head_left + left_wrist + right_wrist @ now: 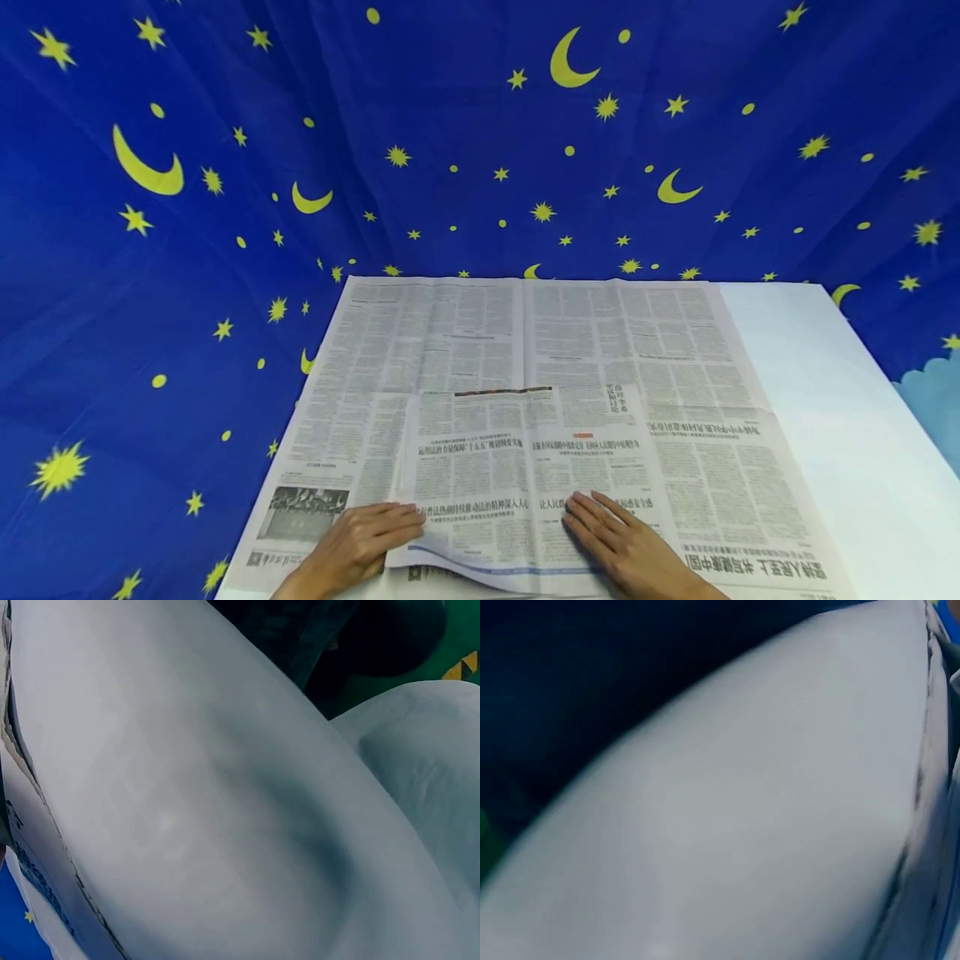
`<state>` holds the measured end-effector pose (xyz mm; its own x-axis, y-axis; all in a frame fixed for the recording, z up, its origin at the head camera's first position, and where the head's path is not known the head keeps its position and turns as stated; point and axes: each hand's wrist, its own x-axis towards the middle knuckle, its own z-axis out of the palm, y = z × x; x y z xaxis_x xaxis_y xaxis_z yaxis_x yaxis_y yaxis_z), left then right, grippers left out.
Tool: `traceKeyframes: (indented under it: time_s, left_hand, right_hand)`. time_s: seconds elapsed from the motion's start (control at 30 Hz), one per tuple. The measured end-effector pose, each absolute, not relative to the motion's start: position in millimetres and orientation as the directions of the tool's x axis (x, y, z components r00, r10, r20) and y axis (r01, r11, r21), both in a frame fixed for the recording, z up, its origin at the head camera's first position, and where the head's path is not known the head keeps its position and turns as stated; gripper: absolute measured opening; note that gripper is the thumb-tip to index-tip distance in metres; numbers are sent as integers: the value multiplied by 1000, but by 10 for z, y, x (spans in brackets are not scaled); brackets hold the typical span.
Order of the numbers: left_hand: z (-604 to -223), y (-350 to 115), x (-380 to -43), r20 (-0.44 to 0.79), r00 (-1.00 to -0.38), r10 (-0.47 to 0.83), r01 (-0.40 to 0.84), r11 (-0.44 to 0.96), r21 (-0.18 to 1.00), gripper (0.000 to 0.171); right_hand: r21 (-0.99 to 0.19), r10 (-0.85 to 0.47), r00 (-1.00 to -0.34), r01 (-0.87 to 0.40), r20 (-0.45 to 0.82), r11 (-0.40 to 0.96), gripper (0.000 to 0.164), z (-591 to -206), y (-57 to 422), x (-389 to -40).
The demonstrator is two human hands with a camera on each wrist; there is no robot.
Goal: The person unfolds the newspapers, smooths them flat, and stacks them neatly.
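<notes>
A smaller newspaper sheet (480,467), creased down the middle, lies on top of larger spread newspaper pages (705,467). Its near edge bows up slightly, with a blue line along it. My left hand (363,542) touches the left edge of this sheet with its fingers close together; the thumb is hidden. On the sheet's right half my right hand (630,546) rests palm down, fingers extended. Neither hand appears in its wrist view, where newspaper edges (56,825) (922,787) show beside a blurred white surface.
The white tabletop (810,350) shows to the right of the newspapers. Blue cloth (450,108) with yellow moons and stars hangs behind and at the left. Dark shapes and green (405,690) appear past the white edge in the left wrist view.
</notes>
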<state>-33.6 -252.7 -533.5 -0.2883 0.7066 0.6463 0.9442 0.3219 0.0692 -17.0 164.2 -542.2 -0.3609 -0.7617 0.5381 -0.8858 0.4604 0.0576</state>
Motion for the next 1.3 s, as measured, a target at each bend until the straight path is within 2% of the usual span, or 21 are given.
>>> traceKeyframes:
  time_s: [0.2, 0.23, 0.33, 0.5, 0.67, 0.77, 0.9, 1.0, 1.2, 1.3]
  left_hand:
    - [-5326, -2469, -331, 699, -334, 632, 929, 345, 132, 47]
    - [-5331, -2456, -326, 707, -338, 621, 928, 344, 142, 47]
    - [-5342, -2425, -320, 725, -333, 604, 932, 329, 154, 47]
    - [-5356, -2399, -326, 734, -313, 603, 943, 289, 165, 53]
    - [-5366, -2385, -326, 741, -301, 601, 948, 273, 163, 44]
    - [-5365, -2393, -323, 740, -298, 603, 948, 279, 155, 44]
    - [-5353, -2414, -336, 747, -289, 599, 951, 272, 150, 46]
    - [-5341, -2432, -348, 758, -279, 589, 954, 257, 151, 47]
    - [-5332, -2470, -362, 782, -252, 570, 963, 232, 141, 45]
    - [-5331, -2462, -356, 792, -245, 560, 964, 231, 134, 45]
  right_hand:
    - [-5, -712, -386, -881, 586, 474, 62, -5395, 1433, -84]
    - [-3, -712, -382, -883, 589, 470, 65, -5380, 1363, -75]
    - [14, -708, -361, -886, 606, 464, 68, -5354, 1146, -72]
    - [42, -712, -337, -888, 616, 457, 52, -5338, 909, -97]
    - [49, -713, -348, -880, 609, 472, 49, -5347, 889, -95]
    - [59, -710, -373, -862, 597, 503, 59, -5363, 960, -84]
    - [43, -694, -414, -841, 589, 539, 89, -5381, 1109, -72]
    - [42, -679, -429, -827, 596, 560, 92, -5406, 1243, -90]
    - [76, -656, -459, -783, 599, 618, 56, -5469, 1513, -178]
    - [92, -646, -479, -757, 595, 647, 50, -5469, 1665, -210]
